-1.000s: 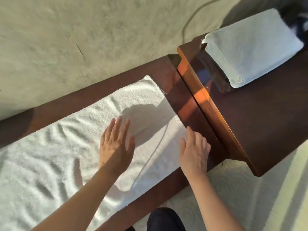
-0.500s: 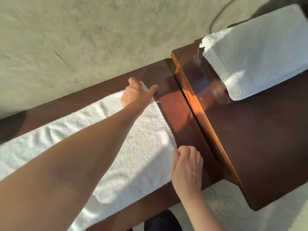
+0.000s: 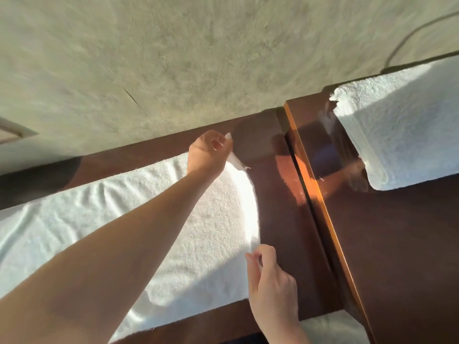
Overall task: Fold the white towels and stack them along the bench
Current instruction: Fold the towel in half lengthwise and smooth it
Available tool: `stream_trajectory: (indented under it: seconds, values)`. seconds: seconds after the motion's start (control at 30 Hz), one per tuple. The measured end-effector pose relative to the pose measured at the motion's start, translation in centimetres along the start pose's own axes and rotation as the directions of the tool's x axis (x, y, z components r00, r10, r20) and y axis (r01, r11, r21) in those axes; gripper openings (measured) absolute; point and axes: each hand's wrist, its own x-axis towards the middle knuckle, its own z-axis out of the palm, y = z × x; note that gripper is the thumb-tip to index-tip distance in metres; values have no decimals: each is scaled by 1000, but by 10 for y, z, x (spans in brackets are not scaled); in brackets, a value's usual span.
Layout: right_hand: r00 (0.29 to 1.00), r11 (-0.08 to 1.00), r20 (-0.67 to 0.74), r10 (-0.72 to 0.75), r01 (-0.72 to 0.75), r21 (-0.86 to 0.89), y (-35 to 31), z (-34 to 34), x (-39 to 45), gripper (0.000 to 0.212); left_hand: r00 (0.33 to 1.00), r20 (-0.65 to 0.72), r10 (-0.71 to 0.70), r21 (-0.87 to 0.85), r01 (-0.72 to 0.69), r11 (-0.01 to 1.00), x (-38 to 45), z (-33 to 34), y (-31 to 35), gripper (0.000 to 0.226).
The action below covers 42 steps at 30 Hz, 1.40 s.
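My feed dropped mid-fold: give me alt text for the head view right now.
Both hands pinch the short end of a white towel spread flat along a dark wooden bench: the left hand at the far corner, the right hand at the near corner. A folded towel lies on the raised section to the right.

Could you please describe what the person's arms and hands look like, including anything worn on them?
Both forearms are bare, with no sleeve in view. The left hand and the right hand wear no gloves, and no ring, watch or bracelet shows. The nails look short and unpainted.
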Motion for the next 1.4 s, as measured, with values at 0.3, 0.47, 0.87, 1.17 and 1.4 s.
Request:
stream_trajectory:
  seconds: [0.3, 0.47, 0.87, 1.17, 1.4]
  values:
    - [924, 940, 182, -337, 317, 129, -90, 46, -10, 14, 985, -117, -126, -289, 88, 953, -28, -119, -76, 13]
    - [862, 897, 260, -435, 390, 208, -157, 79, -30, 19, 974, -172, -146, -412, 63, 909, -50, -207, -122, 12]
    - [743, 834, 382, -549, 459, 306, -325, 166, -103, 26, 959, -222, -175, -595, 9, 803, -82, -405, -245, 17]
    - [685, 819, 455, -570, 519, 244, -404, 238, -148, 25, 878, -422, -225, -357, 67, 932, -73, -463, -332, 8]
    - [669, 789, 496, -554, 611, 57, -409, 305, -177, 31, 948, -316, -32, 19, 40, 999, -75, -439, -389, 18]
